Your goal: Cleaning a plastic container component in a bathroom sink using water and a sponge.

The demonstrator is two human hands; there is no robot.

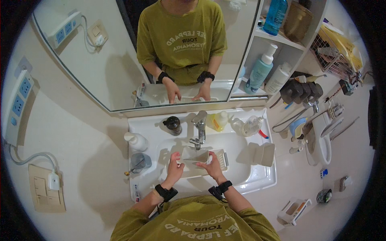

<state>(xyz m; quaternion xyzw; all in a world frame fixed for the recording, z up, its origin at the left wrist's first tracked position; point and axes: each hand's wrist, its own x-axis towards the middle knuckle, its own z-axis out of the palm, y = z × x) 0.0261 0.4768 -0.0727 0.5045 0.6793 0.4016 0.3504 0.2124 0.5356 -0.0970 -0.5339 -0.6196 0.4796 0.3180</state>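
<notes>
Under the chrome faucet [199, 128] of a white washbasin [241, 177], a small off-white plastic bin [194, 156] is tilted with its opening showing. My right hand [213, 165] grips the bin's right side, thumb in front. At the bin's left side is my left hand [175, 170], its fingers spread and curved; whether they touch the bin is unclear. Beneath and behind the bin lies a pale slotted plastic basket [222, 159] in the basin, partly hidden by the bin and my right hand. Both wrists wear black bands.
Left rim: a white pump bottle [138, 141], a grey cup [141, 163] holding a toothbrush, and a toothpaste tube [135, 192]. Behind: a dark bottle [174, 125], a yellow bottle [219, 121] and a clear spray bottle [252, 126]. Another off-white bin [265, 154] stands right. A mirror [120, 60] rises behind.
</notes>
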